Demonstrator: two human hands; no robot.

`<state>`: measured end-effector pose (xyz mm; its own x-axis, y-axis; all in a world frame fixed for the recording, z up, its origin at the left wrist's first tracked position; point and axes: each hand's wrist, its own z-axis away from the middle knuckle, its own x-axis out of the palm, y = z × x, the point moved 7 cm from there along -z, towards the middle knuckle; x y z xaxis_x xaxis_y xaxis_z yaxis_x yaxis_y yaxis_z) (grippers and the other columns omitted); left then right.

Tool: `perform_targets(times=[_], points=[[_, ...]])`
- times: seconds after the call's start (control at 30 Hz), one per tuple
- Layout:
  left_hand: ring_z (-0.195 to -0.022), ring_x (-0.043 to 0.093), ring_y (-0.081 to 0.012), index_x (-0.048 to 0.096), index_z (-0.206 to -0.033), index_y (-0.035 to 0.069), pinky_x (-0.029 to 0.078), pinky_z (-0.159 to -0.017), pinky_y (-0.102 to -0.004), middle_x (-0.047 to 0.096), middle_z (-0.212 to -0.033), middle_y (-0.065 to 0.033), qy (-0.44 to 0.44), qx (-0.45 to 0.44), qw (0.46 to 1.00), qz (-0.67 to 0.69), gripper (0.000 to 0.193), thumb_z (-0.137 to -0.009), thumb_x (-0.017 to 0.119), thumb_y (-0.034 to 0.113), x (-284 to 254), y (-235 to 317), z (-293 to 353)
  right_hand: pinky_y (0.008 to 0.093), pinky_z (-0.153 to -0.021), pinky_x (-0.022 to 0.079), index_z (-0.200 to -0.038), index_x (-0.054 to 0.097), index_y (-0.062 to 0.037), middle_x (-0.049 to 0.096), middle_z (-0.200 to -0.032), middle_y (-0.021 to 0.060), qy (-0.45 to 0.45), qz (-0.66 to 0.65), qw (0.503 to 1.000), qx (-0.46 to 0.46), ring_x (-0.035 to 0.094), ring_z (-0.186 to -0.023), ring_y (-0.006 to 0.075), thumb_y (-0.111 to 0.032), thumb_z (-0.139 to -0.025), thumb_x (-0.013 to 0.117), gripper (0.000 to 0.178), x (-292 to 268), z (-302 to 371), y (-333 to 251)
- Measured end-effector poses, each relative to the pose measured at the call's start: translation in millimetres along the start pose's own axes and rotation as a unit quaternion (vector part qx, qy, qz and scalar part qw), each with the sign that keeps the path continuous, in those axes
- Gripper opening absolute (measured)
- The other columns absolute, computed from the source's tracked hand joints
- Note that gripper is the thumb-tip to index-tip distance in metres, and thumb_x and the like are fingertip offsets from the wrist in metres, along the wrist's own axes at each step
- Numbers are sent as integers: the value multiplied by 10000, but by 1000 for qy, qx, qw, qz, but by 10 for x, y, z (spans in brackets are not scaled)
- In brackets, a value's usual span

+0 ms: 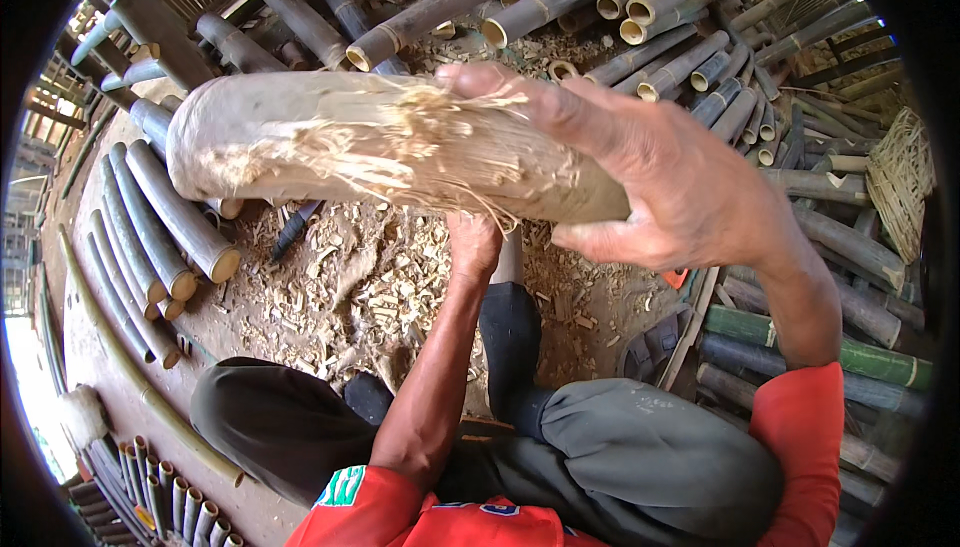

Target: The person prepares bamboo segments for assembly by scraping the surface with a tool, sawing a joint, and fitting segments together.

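Frayed wooden block was held raised above ground strewn with pale chips. Right hand: fingers gripped block's right end, thumb along lower edge — some blur noted. Left hand: below block, partly hidden behind it; whether fingers were open or closed could not be told. Assessment: good handling called for firm hold behind loose fibres, level block, left knuckles clear of its underside — splinters judged likely hazard.
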<state>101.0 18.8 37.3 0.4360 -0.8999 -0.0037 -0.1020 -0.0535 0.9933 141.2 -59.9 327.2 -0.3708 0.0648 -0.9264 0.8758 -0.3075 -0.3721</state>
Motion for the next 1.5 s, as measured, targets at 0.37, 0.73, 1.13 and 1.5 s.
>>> perform_targets(times=[0.37,0.73,1.13,1.5], points=[[-1184,622,-199,554,-1374,-5,560,-1004,-412,661,-1246,-121,209,-149,862,437,522,-994,713,316,-516,-169,-354,483,-943,552,-1674,262,-332,630,-1274,160,-33,-17,996,83,664,-1055,425,-110,-782,839,1085,89,158,223],[-1191,628,-230,403,-1504,49,579,-996,-415,572,-1355,-124,141,-101,851,495,643,-1019,705,345,-169,35,-361,474,-835,559,-1661,302,-356,602,-1106,155,-1,14,999,45,662,-934,385,-95,-750,869,1104,74,-47,77],[-1133,703,-294,652,-1296,24,616,-885,-405,713,-1266,-187,-173,-70,982,-16,321,-1001,614,144,498,-39,-302,495,-810,600,-1666,277,-382,632,-1155,134,35,32,994,96,696,-902,386,-124,-777,849,1088,24,258,135],[-774,736,-401,749,-909,87,598,-764,-512,722,-770,-211,-434,153,804,-377,238,-755,751,268,1606,433,452,408,-1237,297,-1625,247,81,423,-1613,244,404,-296,787,362,415,-1493,293,-87,-822,789,984,1187,2754,537]])
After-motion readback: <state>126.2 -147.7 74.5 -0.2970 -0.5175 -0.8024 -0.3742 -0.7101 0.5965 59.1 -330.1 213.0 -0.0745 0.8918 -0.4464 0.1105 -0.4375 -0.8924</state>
